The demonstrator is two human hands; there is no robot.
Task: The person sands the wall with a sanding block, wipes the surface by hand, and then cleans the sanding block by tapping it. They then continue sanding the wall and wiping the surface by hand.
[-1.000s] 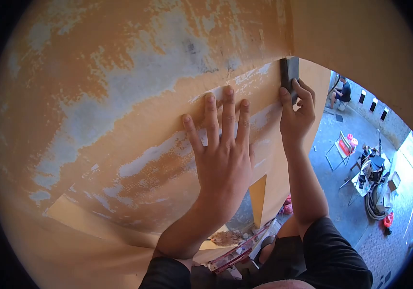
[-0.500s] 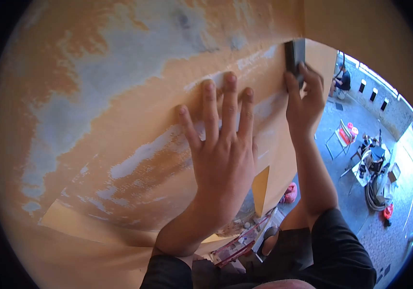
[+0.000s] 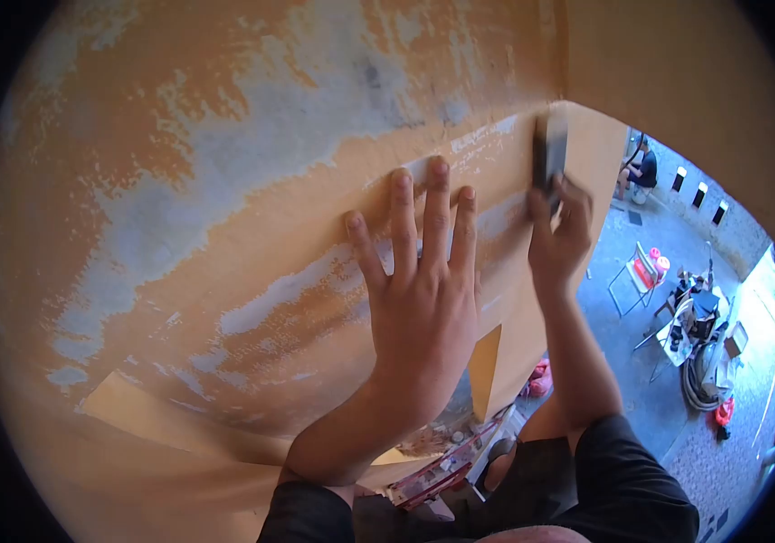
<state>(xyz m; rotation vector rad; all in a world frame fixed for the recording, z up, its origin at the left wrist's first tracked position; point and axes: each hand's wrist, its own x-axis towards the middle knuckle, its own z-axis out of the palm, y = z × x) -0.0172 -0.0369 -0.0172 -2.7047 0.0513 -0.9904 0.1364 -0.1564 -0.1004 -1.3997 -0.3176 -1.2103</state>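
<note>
Orange and grey patches (image 3: 166, 213) cover the wall (image 3: 315, 217). The left hand (image 3: 423, 308) rests on it, fingers (image 3: 404, 226) spread wide. The right hand (image 3: 559, 240) grips the bottom end of a dark block (image 3: 547, 149), which is up against the wall near its edge. Down below, a chair (image 3: 642, 273) stands on the ground (image 3: 609, 281), and a person (image 3: 646, 170) sits farther back.

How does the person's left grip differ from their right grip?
The left grip has fingers spread and straight; the right grip has fingers bent. The left grip holds nothing visible; the right grip holds a dark block. Both are bare and raised at the orange wall.
</note>
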